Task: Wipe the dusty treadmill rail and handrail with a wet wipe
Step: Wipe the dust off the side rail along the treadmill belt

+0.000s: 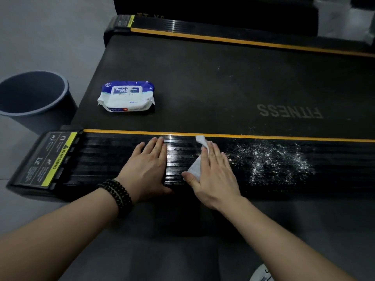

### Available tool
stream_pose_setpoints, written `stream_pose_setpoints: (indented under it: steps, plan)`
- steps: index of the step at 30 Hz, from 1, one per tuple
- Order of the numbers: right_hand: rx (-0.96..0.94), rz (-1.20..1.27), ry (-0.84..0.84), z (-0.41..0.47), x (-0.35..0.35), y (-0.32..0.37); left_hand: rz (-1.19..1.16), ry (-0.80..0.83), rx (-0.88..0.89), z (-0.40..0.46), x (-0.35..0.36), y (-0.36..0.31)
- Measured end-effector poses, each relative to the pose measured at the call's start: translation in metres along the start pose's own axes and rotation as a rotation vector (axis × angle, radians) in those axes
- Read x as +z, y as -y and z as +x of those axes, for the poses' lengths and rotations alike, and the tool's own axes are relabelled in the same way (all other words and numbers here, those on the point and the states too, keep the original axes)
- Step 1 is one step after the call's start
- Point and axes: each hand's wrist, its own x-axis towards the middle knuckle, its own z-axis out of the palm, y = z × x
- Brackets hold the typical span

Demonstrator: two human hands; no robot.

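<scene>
The near black ribbed treadmill rail runs left to right, edged by an orange stripe. White dust speckles the rail to the right of my hands. My right hand lies flat with straight fingers, pressing a white wet wipe onto the rail; the wipe's corners stick out beyond the fingertips and beside the thumb. Just left of it, my left hand, beaded bracelets at the wrist, rests flat on the rail. No handrail is in view.
A blue-and-white wipes pack lies on the dark treadmill belt. A dark round bin stands on the floor at the left. The far rail runs along the back. A yellow warning label covers the rail's left end.
</scene>
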Motion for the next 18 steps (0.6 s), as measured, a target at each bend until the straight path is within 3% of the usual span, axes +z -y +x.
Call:
stream_pose_setpoints:
  steps: [14, 18]
  plan:
    - [-0.054, -0.067, 0.012, -0.0004, 0.0, 0.0071, 0.023, -0.043, 0.028, 0.0011, 0.0052, 0.0018]
    - [-0.146, -0.082, 0.039, -0.0064, -0.0019, 0.0066, -0.003, -0.059, 0.033, 0.0007, 0.007, 0.0039]
